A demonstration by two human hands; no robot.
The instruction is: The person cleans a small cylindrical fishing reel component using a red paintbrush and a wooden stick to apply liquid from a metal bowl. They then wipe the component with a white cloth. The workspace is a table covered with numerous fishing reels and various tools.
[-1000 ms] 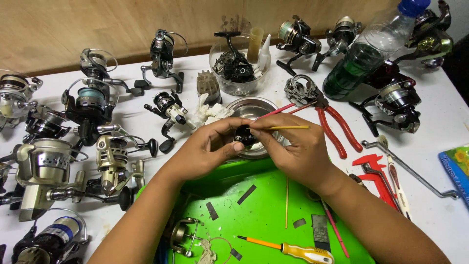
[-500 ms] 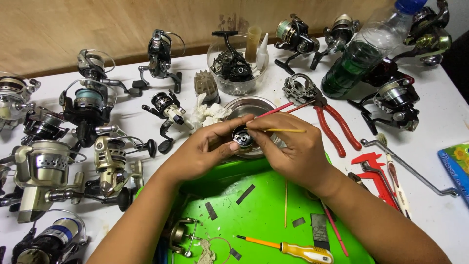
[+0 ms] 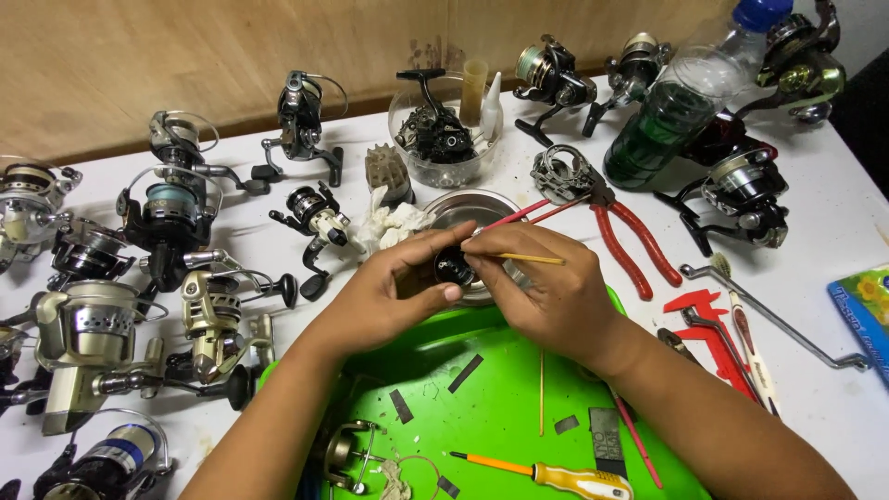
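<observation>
Your left hand (image 3: 394, 292) pinches small black reel part (image 3: 455, 268), fingers curled tight, above metal bowl (image 3: 463, 211) at green tray (image 3: 500, 398) far edge. Your right hand (image 3: 546, 292) closed on thin wooden stick (image 3: 523, 258) (tip at part). Red pliers (image 3: 639, 236), yellow-handled screwdriver (image 3: 556, 476) lie nearby.

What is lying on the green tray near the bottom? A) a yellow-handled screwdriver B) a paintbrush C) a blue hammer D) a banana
A: a yellow-handled screwdriver lies on the green tray, below the hands; no hammer, banana or paintbrush is on it.
</observation>
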